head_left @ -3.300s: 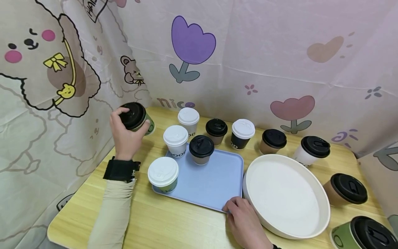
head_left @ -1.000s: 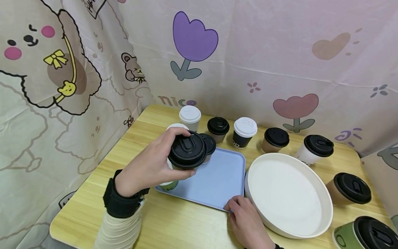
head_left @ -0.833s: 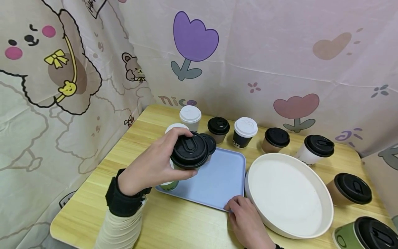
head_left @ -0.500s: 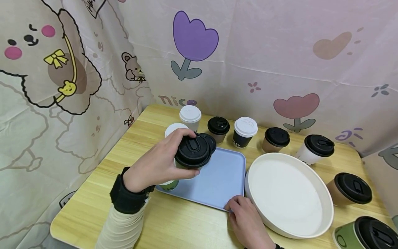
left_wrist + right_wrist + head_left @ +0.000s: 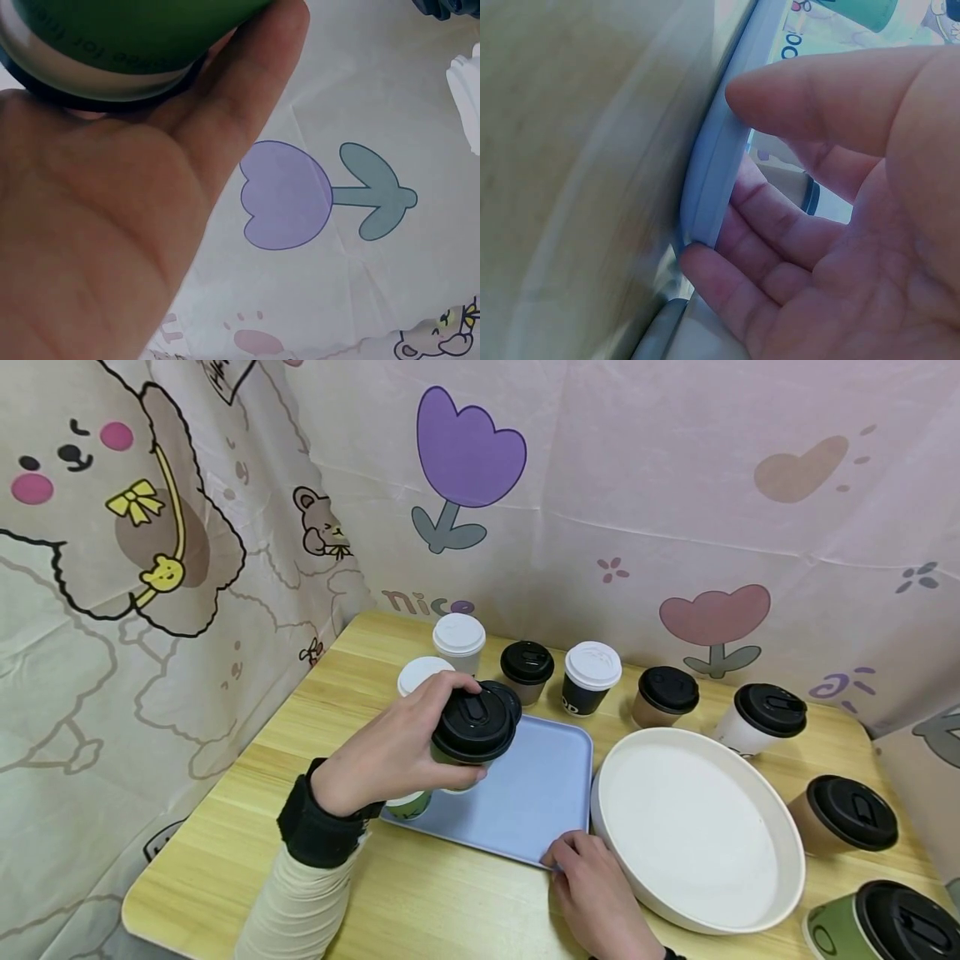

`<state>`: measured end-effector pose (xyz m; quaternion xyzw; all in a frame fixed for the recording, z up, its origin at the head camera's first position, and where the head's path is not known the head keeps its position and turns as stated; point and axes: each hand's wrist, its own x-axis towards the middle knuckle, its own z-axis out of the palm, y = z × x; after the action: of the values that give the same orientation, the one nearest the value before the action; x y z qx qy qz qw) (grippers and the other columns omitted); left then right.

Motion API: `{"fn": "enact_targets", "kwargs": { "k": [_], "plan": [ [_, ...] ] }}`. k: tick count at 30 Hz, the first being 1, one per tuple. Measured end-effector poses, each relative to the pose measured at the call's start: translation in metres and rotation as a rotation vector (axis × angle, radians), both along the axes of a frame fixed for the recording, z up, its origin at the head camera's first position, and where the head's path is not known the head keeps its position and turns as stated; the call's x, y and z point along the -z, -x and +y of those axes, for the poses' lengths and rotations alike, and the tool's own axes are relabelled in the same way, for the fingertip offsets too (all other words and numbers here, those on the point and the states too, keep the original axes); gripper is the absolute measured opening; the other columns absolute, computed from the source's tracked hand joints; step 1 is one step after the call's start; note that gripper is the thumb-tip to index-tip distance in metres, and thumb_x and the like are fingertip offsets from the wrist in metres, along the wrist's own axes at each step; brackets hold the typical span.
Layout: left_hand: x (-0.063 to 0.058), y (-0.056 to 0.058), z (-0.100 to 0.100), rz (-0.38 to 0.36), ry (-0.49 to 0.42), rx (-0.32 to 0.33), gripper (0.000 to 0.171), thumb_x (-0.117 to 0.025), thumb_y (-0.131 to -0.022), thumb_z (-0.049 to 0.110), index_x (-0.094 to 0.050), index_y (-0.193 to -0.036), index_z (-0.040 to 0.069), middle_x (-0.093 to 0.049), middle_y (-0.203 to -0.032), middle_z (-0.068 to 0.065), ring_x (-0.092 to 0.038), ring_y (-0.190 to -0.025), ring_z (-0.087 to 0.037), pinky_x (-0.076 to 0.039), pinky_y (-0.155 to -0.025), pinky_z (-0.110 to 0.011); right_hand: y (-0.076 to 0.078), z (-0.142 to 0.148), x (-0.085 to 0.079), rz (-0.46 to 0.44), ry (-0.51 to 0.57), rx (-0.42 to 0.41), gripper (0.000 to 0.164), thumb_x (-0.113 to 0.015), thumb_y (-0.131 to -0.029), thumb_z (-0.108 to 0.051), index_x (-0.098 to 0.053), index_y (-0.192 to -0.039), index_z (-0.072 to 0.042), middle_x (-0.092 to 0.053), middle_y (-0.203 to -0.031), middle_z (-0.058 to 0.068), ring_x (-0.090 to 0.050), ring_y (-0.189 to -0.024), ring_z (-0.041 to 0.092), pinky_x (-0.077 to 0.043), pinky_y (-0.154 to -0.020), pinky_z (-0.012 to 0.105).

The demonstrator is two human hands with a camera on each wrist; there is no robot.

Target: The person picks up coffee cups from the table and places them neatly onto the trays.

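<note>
My left hand [image 5: 393, 747] grips a paper coffee cup [image 5: 474, 727] by its sides, thumb in front and fingers behind. Its black lid faces up, and the left wrist view shows the cup's green wall [image 5: 142, 34]. This cup is over the left half of a blue tray [image 5: 532, 793]. At the tray's front right corner, my right hand [image 5: 592, 889] pinches the rim [image 5: 718, 161] between thumb and fingers. A black-lidded cup [image 5: 512, 700] is partly hidden behind the held one. My left hand covers most of a green cup [image 5: 408, 807] at the tray's front left.
A white-lidded cup [image 5: 422, 673] stands beyond my left hand. Along the back are a white cup [image 5: 459, 639], a brown cup [image 5: 527, 668] and several others. A round cream basin [image 5: 697, 831] adjoins the tray's right side. A green cup [image 5: 870, 922] sits front right.
My left hand has brought the green black-lidded cup from the table's back left to over the tray, lately shifting slightly right and lower. My right hand stays at the tray corner.
</note>
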<state>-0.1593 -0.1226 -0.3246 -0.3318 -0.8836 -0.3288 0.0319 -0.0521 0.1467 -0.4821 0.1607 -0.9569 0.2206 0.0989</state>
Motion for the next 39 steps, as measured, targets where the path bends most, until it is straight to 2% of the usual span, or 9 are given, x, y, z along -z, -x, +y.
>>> {"fn": "enact_targets", "kwargs": {
  "k": [11, 19, 24, 28, 34, 39],
  "plan": [
    [0.005, 0.005, 0.003, -0.049, 0.010, 0.018, 0.084, -0.091, -0.076, 0.037, -0.043, -0.142, 0.015, -0.053, -0.135, -0.003, -0.058, -0.116, -0.018, -0.051, -0.100, -0.042, 0.000, 0.000, 0.000, -0.010, -0.002, -0.003, 0.030, -0.079, -0.077, 0.005, -0.067, -0.085, -0.021, -0.057, -0.095, -0.007, -0.056, -0.092, 0.016, -0.046, -0.082, 0.039],
    [0.007, 0.007, 0.006, -0.079, 0.017, 0.039, 0.080, -0.092, -0.075, 0.032, -0.045, -0.136, 0.012, -0.053, -0.136, -0.007, -0.057, -0.119, -0.020, -0.048, -0.104, -0.042, 0.001, 0.001, 0.000, -0.007, -0.001, -0.009, 0.030, -0.078, -0.076, 0.005, -0.067, -0.084, -0.021, -0.057, -0.094, -0.007, -0.056, -0.090, 0.016, -0.045, -0.080, 0.038],
    [0.009, 0.008, 0.007, -0.095, 0.026, 0.048, 0.086, -0.092, -0.077, 0.032, -0.041, -0.143, 0.012, -0.051, -0.142, -0.008, -0.054, -0.124, -0.020, -0.046, -0.107, -0.043, 0.001, 0.001, 0.001, -0.006, -0.002, -0.008, 0.029, -0.078, -0.077, 0.005, -0.067, -0.084, -0.021, -0.057, -0.094, -0.007, -0.056, -0.090, 0.016, -0.045, -0.080, 0.037],
    [0.010, 0.009, 0.007, -0.084, 0.034, 0.076, 0.089, -0.091, -0.078, 0.030, -0.038, -0.149, 0.020, -0.049, -0.142, -0.004, -0.052, -0.124, -0.017, -0.047, -0.105, -0.043, 0.001, 0.001, 0.002, 0.013, 0.000, -0.011, 0.029, -0.078, -0.076, 0.005, -0.067, -0.084, -0.021, -0.058, -0.094, -0.007, -0.056, -0.090, 0.017, -0.046, -0.080, 0.037],
    [0.013, 0.010, 0.009, -0.079, 0.047, 0.127, 0.076, -0.088, -0.080, 0.024, -0.044, -0.142, 0.024, -0.046, -0.142, -0.003, -0.049, -0.123, -0.017, -0.048, -0.103, -0.042, 0.001, 0.001, 0.002, 0.025, 0.002, -0.012, 0.029, -0.077, -0.076, 0.006, -0.067, -0.084, -0.020, -0.058, -0.094, -0.006, -0.056, -0.090, 0.017, -0.046, -0.080, 0.037],
    [0.015, 0.010, 0.011, -0.076, 0.079, 0.113, 0.070, -0.085, -0.077, 0.023, -0.047, -0.136, 0.019, -0.045, -0.143, -0.005, -0.046, -0.125, -0.020, -0.045, -0.105, -0.043, 0.001, 0.001, 0.002, 0.027, 0.006, -0.011, 0.029, -0.077, -0.076, 0.006, -0.067, -0.084, -0.020, -0.058, -0.094, -0.006, -0.056, -0.090, 0.017, -0.046, -0.080, 0.037]
  ]
}}
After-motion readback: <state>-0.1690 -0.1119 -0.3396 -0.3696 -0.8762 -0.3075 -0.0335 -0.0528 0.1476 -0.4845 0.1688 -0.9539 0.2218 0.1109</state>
